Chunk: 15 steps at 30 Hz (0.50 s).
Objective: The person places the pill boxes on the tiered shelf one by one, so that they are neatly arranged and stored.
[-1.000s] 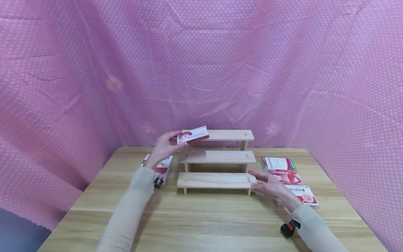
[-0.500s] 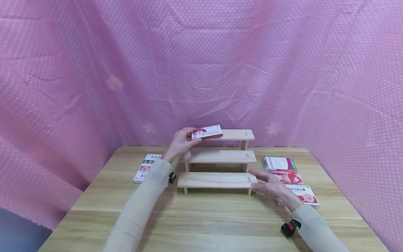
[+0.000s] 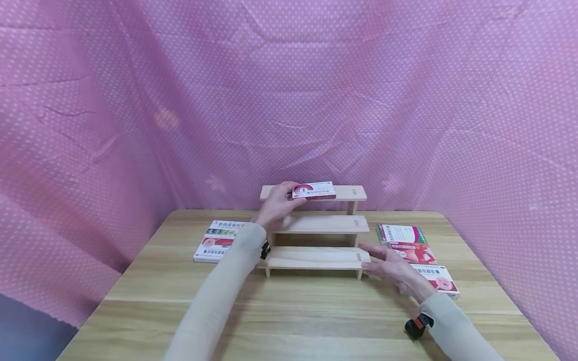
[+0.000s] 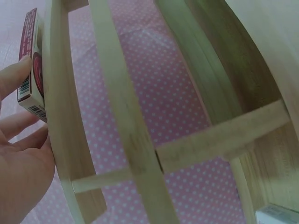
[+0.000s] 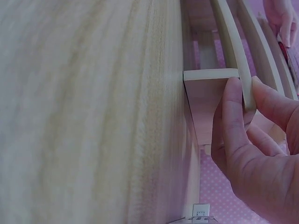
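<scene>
A white and maroon medicine box point(image 3: 316, 190) lies flat at the top step of a three-step wooden rack point(image 3: 316, 223). My left hand point(image 3: 279, 203) pinches the box by its left end, and the left wrist view shows the thumb on the box point(image 4: 32, 65) against the top board. At the rack's lowest step, my right hand point(image 3: 393, 268) grips the right end of the board; in the right wrist view thumb and fingers lie on either side of that board point(image 5: 236, 56).
Left of the rack, several medicine boxes point(image 3: 217, 243) lie partly behind my left forearm. On the right, a green-and-white box point(image 3: 399, 233), a red box point(image 3: 413, 253) and a white-and-red box point(image 3: 438, 280) lie in a column. A pink dotted curtain point(image 3: 289, 100) hangs behind the wooden table point(image 3: 307, 316).
My left hand has carried the medicine box rightward along the top step, and the box has come level there. The right hand has stayed at the lowest board.
</scene>
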Motion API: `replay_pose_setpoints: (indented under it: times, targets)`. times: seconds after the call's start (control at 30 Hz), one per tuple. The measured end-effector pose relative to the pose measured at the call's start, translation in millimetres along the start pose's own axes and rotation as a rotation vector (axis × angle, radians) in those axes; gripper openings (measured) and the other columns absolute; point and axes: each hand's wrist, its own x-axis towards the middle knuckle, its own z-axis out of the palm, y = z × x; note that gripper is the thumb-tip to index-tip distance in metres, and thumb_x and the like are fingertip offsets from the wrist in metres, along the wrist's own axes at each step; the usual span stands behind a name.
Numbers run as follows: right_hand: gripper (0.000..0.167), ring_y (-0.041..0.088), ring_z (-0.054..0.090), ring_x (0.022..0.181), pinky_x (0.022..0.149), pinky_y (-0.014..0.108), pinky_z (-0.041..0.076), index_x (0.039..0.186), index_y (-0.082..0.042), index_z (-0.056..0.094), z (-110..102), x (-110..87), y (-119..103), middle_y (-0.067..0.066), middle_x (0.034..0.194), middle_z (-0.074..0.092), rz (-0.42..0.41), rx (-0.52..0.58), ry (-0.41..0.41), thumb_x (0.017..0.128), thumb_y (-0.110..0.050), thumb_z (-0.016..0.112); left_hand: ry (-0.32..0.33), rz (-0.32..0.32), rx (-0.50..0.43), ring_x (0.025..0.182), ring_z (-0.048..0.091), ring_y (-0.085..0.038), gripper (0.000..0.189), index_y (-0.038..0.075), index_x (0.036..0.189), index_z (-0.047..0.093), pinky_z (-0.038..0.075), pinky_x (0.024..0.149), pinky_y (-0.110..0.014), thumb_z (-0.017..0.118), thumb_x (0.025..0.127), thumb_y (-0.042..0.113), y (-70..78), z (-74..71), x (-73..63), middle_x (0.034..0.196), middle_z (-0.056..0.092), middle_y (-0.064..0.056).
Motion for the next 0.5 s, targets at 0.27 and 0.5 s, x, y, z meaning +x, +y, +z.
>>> replay_pose_setpoints:
  times: [0.27,0.5]
  targets:
    - [0.073,0.019,0.06,0.11,0.094,0.03,0.055,0.15,-0.015,0.04,0.7,0.3,0.4,0.019,0.149,0.04,0.015,-0.011,0.023,0.086,-0.019,0.074,-0.07,0.006,0.099,0.121,0.055,-0.025,0.046,0.007,0.129,0.06,0.041,0.112,-0.04,0.069,0.091,0.031,11.7,6.2,9.1,0.132,0.061,-0.01]
    - [0.073,0.019,0.06,0.116,0.098,0.033,0.055,0.152,-0.011,0.036,1.4,1.7,-0.2,0.022,0.152,0.036,0.009,0.041,-0.007,0.089,-0.016,0.071,-0.135,0.017,0.164,0.116,0.057,-0.022,0.039,0.009,0.128,0.061,0.045,0.107,-0.037,0.065,0.094,0.028,19.4,9.1,19.5,0.127,0.062,-0.008]
